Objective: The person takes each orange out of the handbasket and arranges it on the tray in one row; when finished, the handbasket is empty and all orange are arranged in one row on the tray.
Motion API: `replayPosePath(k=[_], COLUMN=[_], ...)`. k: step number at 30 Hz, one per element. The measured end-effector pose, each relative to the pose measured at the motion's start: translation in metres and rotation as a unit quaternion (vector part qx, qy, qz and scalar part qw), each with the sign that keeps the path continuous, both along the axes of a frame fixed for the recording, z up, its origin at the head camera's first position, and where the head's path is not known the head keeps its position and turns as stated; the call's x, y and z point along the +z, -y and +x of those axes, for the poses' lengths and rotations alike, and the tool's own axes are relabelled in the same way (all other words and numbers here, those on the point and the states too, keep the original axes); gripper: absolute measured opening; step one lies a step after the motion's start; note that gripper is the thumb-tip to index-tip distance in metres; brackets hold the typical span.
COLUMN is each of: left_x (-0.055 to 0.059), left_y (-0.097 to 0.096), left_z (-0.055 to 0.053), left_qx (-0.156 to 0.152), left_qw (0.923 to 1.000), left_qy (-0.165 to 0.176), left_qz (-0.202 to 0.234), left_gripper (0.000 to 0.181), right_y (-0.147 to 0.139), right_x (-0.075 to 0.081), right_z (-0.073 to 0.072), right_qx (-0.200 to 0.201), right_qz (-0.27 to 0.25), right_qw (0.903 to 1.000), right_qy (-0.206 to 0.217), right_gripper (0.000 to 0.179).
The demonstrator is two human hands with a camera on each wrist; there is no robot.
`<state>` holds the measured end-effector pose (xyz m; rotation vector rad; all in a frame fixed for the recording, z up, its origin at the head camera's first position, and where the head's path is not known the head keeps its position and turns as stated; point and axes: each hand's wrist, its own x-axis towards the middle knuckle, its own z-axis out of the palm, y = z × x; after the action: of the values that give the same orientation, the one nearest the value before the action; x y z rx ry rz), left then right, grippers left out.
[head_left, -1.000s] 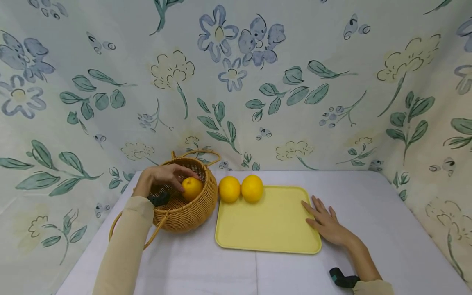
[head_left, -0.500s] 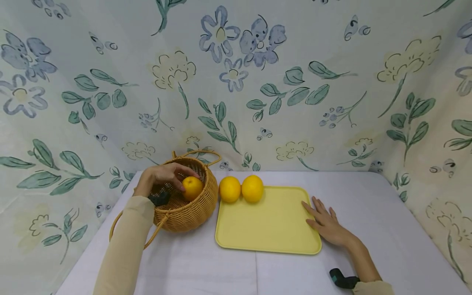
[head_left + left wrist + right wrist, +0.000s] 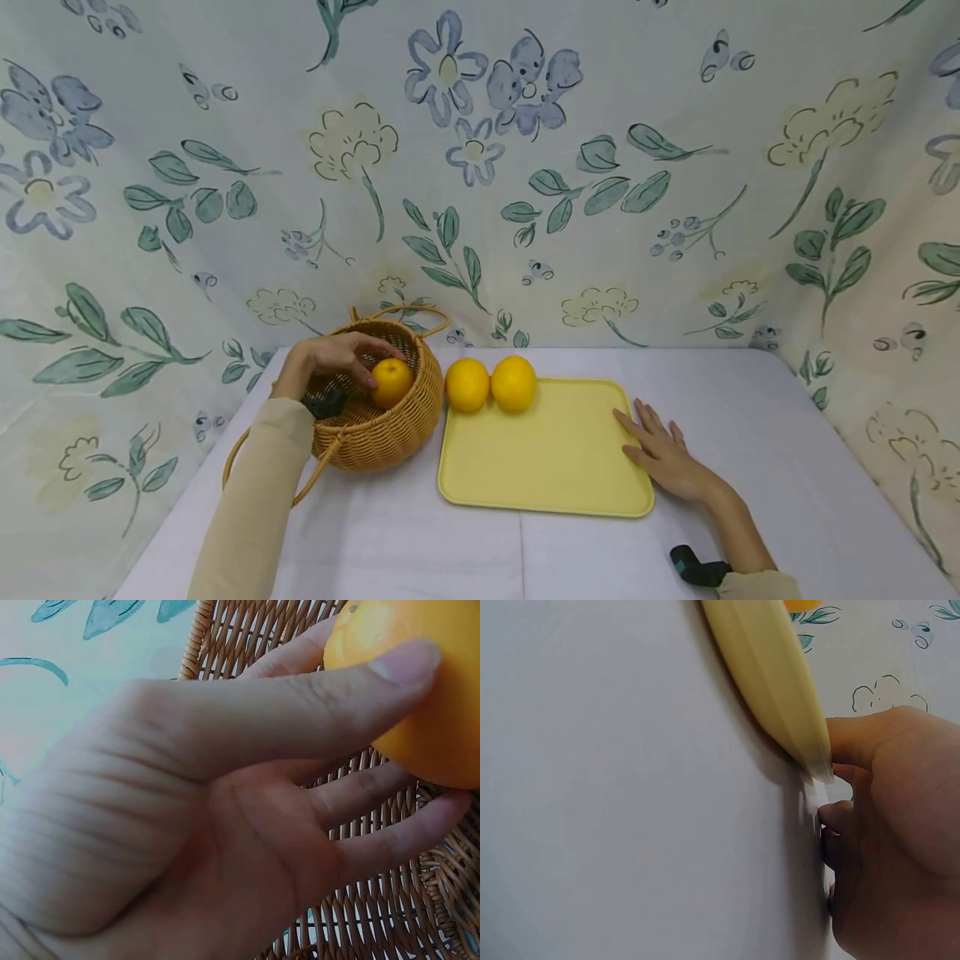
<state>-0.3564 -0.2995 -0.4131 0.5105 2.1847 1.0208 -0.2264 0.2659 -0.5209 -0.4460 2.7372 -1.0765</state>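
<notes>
Inside the wicker basket [image 3: 397, 437] at the left, my left hand [image 3: 330, 354] holds an orange [image 3: 392, 383] near the basket's right wall. The left wrist view shows the thumb across the orange [image 3: 439, 727] and other fingers reaching round its far side and below it, over the woven bottom. At the right, my right hand [image 3: 667, 454] lies with spread fingers at the right rim of the yellow tray [image 3: 551, 467], thumb and forefinger touching that rim. In the right wrist view the tray's side [image 3: 776, 682] meets the hand [image 3: 907, 825].
Two more oranges, one left [image 3: 467, 385] and one right [image 3: 513, 384], sit side by side at the tray's back left corner. The basket's handles [image 3: 318, 471] stick out front and back. Floral cloth [image 3: 480, 167] hangs behind the white-covered table [image 3: 420, 542].
</notes>
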Motion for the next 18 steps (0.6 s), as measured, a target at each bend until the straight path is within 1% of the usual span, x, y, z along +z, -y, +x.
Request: replayPosePath(k=[4,8,16,18], left_x=[0.0008,0.001,-0.0026,-0.0029], left_y=[-0.0008,-0.0034,-0.0038,-0.0044], left_z=[0.0001,-0.0001,-0.003,-0.0032], left_qx=[0.001,-0.003,-0.016,-0.013], left_qw=[0.9999,0.9995,0.999,0.999], left_qy=[0.013,0.031,0.04,0.042], left_qz=[-0.009,-0.005,0.007,0.004], left_gripper=[0.061,0.061,0.061,0.061], right_y=[-0.0009,-0.0021,0.0005,0.0006], right_x=[0.0003,0.0005,0.0028,0.0026], right_z=[-0.0003,0.0007,0.0017,0.0022], right_qx=[0.003,0.005,0.005,0.006], right_qz=[-0.001,-0.005,-0.008,-0.009], right_qw=[1.0,1.0,1.0,0.9999], right_qy=[-0.001,-0.003,0.003,0.0], right_gripper=[0.064,0.063,0.064,0.064])
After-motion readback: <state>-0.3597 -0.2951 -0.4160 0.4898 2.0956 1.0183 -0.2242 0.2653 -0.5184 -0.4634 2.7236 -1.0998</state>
